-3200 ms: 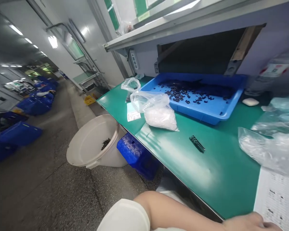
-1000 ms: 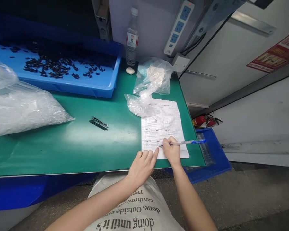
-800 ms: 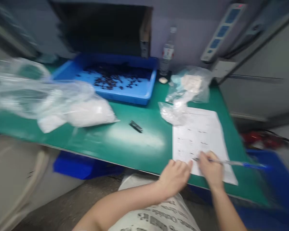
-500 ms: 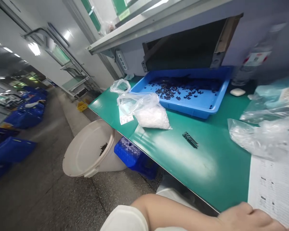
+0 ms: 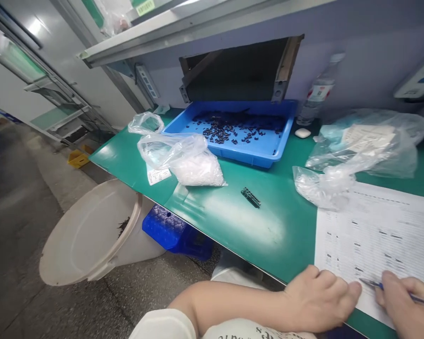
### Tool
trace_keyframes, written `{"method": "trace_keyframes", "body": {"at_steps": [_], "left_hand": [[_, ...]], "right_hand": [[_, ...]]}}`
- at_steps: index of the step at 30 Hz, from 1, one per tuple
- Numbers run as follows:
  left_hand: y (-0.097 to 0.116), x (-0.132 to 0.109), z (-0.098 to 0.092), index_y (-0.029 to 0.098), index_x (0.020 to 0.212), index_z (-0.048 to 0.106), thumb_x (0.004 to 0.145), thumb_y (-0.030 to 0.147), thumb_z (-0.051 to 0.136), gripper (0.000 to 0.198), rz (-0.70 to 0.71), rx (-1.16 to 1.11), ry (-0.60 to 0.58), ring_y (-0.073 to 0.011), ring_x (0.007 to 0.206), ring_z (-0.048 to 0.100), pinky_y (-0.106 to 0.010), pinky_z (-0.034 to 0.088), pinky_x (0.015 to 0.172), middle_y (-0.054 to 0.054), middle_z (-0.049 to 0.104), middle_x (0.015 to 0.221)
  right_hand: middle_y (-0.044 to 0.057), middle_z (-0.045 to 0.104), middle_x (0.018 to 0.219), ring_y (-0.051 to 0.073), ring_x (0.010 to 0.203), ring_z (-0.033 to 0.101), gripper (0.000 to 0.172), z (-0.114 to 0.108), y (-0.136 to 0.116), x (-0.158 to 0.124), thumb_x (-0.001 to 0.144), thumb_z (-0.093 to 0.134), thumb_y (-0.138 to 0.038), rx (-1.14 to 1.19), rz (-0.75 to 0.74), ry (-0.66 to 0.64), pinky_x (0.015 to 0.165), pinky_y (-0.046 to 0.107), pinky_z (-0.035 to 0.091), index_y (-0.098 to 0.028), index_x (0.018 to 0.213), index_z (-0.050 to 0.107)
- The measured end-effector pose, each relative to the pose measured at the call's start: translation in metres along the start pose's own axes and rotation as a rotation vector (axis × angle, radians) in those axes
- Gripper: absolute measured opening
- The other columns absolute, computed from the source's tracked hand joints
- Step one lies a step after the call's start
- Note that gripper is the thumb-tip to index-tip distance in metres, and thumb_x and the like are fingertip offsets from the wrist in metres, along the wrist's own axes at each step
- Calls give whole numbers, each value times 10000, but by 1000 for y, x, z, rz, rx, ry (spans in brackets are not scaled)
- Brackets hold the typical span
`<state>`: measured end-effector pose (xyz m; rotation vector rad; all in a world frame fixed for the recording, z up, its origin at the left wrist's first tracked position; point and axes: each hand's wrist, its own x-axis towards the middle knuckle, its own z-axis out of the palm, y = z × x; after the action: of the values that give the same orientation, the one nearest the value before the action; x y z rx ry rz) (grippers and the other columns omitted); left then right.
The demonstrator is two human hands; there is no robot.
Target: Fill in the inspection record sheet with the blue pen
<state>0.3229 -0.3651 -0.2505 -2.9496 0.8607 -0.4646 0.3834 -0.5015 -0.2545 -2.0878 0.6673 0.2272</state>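
My right hand (image 5: 406,296) grips a blue pen (image 5: 378,284), its tip at the printed sheet of paper (image 5: 406,216). The sheet lies on the green tabletop at the right. My left hand (image 5: 320,299) rests at the sheet's lower left edge with its fingers curled in and nothing visible in them. Over the sheet's upper left corner lies a clear plastic bag of small pale pieces (image 5: 321,188). A small dark ridged strip (image 5: 250,197) is by itself on the green table (image 5: 229,212).
Behind stands a blue tray (image 5: 249,155) with many small black parts. A clear bag of white material (image 5: 199,169) sits before it. A bottle (image 5: 316,94) and a bag with papers (image 5: 371,136) are at the back right. A large pale bin (image 5: 85,230) stands below the table's left edge.
The view has swung to the right, so the table things sit further left. My right hand with the pen and more of the sheet have come into view. My left hand stays by the sheet.
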Motion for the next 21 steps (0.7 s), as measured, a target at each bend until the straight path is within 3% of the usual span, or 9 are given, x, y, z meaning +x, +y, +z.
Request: {"method": "trace_keyframes", "body": {"at_steps": [4,7,12,21], "left_hand": [[4,-2,2,81,1187,456,824,244,458,398,40,-106,-110,-132,689,408,-278,280,573,-16,445,759],[7,-2,4,96,1218,420,714,333,624,593,25,-96,-197,-161,729,414,-288,300,601,-25,495,793],[6,1,8,129,1228,431,546,421,760,811,59,-68,-189,-172,717,398,-294,302,598,-17,488,775],[8,-2,8,124,1245,410,593,378,733,771,72,-55,-215,-169,713,389,-301,306,599,-23,457,775]], "right_hand": [[26,419,399,162,421,367,268,4,1,-2,513,387,-494,72,-243,72,463,322,301,-261,387,349],[-10,373,397,139,420,343,280,9,15,0,587,353,-484,169,-319,65,454,290,283,-253,432,317],[-42,345,390,122,409,371,311,13,28,7,701,356,-445,178,-320,96,466,263,311,-239,480,284],[-57,364,382,109,402,394,306,17,32,5,747,378,-401,214,-298,21,476,248,334,-227,511,291]]}}
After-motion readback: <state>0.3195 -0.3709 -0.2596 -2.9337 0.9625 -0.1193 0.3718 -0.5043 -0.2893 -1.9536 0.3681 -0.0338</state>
